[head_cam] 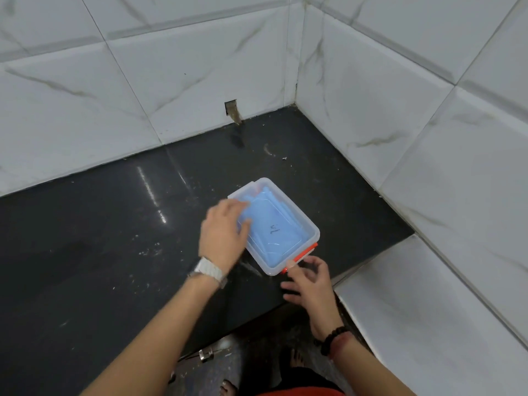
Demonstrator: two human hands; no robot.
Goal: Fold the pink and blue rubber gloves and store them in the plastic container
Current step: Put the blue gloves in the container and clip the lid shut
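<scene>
A clear plastic container (274,227) with its lid on sits at an angle on a dark, glossy countertop (100,238), blue glove material (271,224) showing through the translucent lid; any pink glove cannot be made out. An orange-red latch (300,257) runs along the container's near short end, and a second clip shows faintly at the far end.

The container lies toward the right of the counter, near its front edge and near a raised white tiled ledge (414,310) at right. Behind it and to its left the dark surface lies open, running back to the marble-patterned wall tiles (143,81) that meet in a corner at the rear, where a small notch (233,111) is cut into the tile base.

The left hand (223,235), a white watch (208,271) on its wrist, rests flat with fingers loosely spread on the lid's left side, pressing down and grasping nothing. The right hand (310,281), a dark bead bracelet (331,338) on its wrist, is open and curled beside the near end, one fingertip touching the latch, the other fingers apart from it. Motion blur softens both hands. Bare toes show on the floor below the counter edge.
</scene>
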